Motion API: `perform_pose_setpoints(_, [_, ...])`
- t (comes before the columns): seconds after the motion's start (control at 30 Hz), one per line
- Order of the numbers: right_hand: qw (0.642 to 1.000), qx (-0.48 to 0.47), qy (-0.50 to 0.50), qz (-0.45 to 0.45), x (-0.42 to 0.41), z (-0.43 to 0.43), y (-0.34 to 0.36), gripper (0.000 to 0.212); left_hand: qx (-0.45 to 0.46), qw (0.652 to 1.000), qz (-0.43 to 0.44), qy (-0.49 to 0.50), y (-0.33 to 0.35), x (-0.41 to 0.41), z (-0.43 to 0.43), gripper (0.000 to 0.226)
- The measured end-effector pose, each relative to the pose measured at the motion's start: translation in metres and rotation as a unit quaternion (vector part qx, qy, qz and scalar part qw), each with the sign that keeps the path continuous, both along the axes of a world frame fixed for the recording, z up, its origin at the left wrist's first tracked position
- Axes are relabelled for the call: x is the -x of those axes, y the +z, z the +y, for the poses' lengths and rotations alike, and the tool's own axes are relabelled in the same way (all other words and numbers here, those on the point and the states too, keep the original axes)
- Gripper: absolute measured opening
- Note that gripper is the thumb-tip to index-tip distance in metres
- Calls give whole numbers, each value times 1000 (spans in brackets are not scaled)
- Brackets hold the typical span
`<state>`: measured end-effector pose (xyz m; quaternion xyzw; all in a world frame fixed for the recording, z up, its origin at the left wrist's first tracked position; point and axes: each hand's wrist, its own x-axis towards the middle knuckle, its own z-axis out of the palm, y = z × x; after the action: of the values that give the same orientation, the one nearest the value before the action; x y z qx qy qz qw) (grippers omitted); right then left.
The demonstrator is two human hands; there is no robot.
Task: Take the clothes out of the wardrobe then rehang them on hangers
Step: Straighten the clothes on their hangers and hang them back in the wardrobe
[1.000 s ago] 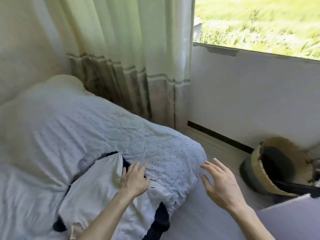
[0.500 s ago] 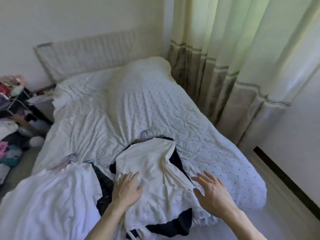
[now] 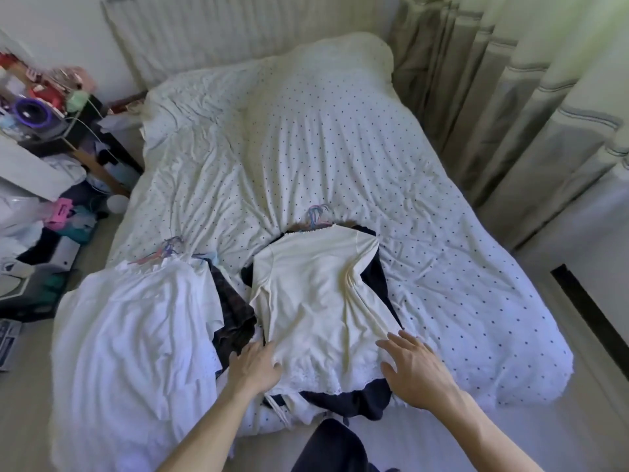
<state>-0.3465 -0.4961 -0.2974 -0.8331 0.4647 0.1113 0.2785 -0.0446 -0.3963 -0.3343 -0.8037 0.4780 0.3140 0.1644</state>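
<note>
A cream top [image 3: 320, 294] lies flat on a pile of dark clothes [image 3: 347, 401] at the foot of the bed [image 3: 340, 141]. Pastel hanger hooks [image 3: 318, 214] stick out above its neckline. My left hand [image 3: 255, 367] rests with relaxed fingers on the top's lower left hem. My right hand [image 3: 413, 367] is spread open at the lower right hem, fingers straight. To the left lies a white garment [image 3: 136, 321] with more hanger hooks [image 3: 166, 248] at its top and a dark checked piece [image 3: 231, 308] beside it.
A dotted white duvet covers the bed. Cluttered shelves and bags [image 3: 47, 137] stand along the left. Pale curtains [image 3: 510, 97] hang on the right, with a dark floor strip [image 3: 589, 321] below. A radiator [image 3: 238, 25] sits behind the bed.
The view has swung left from the window to the whole bed. Both hands have stayed low at the cream top's hem, the right one coming closer to it.
</note>
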Motion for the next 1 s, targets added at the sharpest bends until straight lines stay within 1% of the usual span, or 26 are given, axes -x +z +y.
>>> perform_pose_setpoints(0.2, [993, -101, 4, 61, -47, -48, -59, 49, -76, 996, 50, -14, -54, -24, -53, 59])
perform_pose_setpoints(0.33, [985, -146, -3, 95, -91, -93, -103, 50, -93, 994, 63, -17, -93, -58, -107, 57])
perform_pose_setpoints(0.43, [982, -160, -11, 103, -127, -129, -134, 52, -70, 996, 52, -26, -121, -94, -157, 56])
perform_pose_setpoints(0.53, [986, -136, -25, 89, -159, -163, -162, 55, -39, 998, 47, -11, -148, -136, -215, 63])
perform_pose_setpoints(0.7, [990, -85, -28, 108, -199, -210, -204, 66, 70, 997, -29, -15, -189, -196, -303, 68])
perform_pose_setpoints(0.73, [989, -83, -28, 118, -205, -218, -212, 67, 80, 996, -36, -11, -198, -205, -317, 67])
perform_pose_setpoints(0.8, [984, -101, -30, 146, -213, -233, -226, 70, 71, 997, -32, -6, -216, -219, -341, 58])
perform_pose_setpoints(0.9, [972, -140, -28, 185, -217, -243, -241, 70, 77, 995, -50, -35, -234, -225, -356, 34])
perform_pose_setpoints(1.0, [964, -167, -18, 205, -220, -243, -249, 71, 72, 992, -76, -76, -244, -228, -355, 28])
